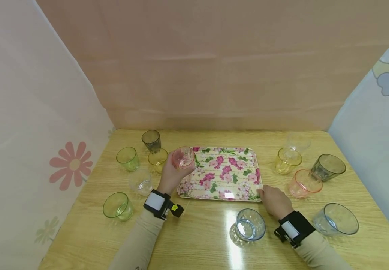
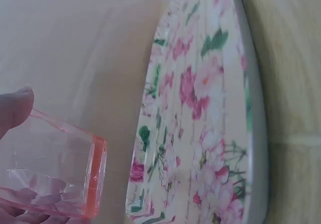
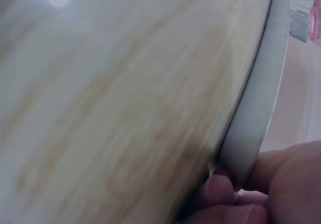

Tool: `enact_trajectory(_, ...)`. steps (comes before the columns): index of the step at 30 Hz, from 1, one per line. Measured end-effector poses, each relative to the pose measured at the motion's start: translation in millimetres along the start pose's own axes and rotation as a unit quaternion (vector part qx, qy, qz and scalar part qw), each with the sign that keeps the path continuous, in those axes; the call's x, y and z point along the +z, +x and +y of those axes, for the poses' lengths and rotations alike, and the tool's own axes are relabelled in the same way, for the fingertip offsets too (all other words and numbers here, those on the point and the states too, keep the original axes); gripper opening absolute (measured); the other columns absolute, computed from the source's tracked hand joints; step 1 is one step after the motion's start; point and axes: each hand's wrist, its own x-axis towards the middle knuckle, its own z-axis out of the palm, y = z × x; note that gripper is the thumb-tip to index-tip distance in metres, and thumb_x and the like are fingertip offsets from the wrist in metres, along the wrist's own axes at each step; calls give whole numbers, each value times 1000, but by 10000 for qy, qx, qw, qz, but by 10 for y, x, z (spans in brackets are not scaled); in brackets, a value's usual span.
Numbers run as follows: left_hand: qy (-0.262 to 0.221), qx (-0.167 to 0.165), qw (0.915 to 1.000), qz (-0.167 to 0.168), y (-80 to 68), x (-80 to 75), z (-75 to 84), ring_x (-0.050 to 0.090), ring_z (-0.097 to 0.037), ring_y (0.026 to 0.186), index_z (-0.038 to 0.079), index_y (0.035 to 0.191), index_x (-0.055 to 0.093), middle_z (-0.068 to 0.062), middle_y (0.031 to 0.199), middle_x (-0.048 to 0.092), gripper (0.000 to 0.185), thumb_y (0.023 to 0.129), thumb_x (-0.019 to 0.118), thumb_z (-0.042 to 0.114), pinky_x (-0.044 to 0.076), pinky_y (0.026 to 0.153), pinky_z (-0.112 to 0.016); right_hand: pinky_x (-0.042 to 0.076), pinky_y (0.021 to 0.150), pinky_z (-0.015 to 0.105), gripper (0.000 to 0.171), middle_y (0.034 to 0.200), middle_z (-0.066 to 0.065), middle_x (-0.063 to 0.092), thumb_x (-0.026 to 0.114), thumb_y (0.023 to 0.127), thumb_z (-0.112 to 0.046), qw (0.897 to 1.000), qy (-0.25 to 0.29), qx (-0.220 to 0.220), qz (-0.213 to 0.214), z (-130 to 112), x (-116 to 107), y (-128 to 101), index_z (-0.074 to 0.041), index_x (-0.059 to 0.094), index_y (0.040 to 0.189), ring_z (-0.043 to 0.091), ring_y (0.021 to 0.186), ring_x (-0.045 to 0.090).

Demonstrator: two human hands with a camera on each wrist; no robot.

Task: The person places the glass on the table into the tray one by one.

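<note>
A pink clear glass (image 1: 183,158) is gripped in my left hand (image 1: 173,173), over the left end of the flowered tray (image 1: 226,174). In the left wrist view, the thumb lies on one side of the glass (image 2: 55,166) and the fingers show through its other side, with the tray (image 2: 195,108) beside it. My right hand (image 1: 276,201) pinches the tray's near right corner. The right wrist view shows the fingers (image 3: 220,190) curled at the underside of the rim, with the thumb on its other side.
Left of the tray stand green glasses (image 1: 128,159) (image 1: 118,207), a clear glass (image 1: 141,182), a yellow glass (image 1: 157,159) and a grey glass (image 1: 151,140). More glasses stand at right, including another pink glass (image 1: 305,184). A bluish glass (image 1: 250,225) stands in front.
</note>
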Motion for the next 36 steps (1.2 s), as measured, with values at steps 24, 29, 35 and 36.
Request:
enact_trajectory(24, -27, -623, 9974, 357, 659, 184, -266, 41, -34, 138, -3, 150, 31, -23, 148, 41, 79, 87, 79, 3, 42, 110, -47, 43, 54, 41, 31, 67, 10, 53, 51, 106, -20, 10000, -72, -4, 21, 0, -5, -9, -1, 57, 82, 26, 62, 57)
enact_trajectory(29, -27, -682, 9972, 299, 724, 215, -327, 40, -34, 139, -3, 152, 29, -23, 149, 39, 83, 87, 80, 2, 43, 109, -47, 43, 55, 41, 31, 67, 10, 54, 51, 106, -20, 10000, -57, -11, -2, -4, -10, -5, -1, 57, 82, 26, 63, 57)
enact_trajectory(35, 249, -699, 9967, 321, 777, 218, -353, 46, -35, 135, -1, 152, 30, -22, 148, 41, 83, 87, 81, 5, 46, 106, -48, 43, 54, 40, 31, 67, 9, 53, 51, 106, -20, 10000, -53, -56, 38, -13, -6, -8, -1, 58, 82, 25, 62, 56)
enact_trajectory(36, 265, -709, 9966, 324, 786, 218, -357, 46, -35, 134, -1, 152, 30, -22, 148, 41, 83, 87, 81, 5, 46, 106, -48, 43, 54, 40, 31, 66, 9, 53, 51, 106, -20, 10000, -58, -64, 49, -15, -5, -9, -1, 58, 82, 25, 62, 56)
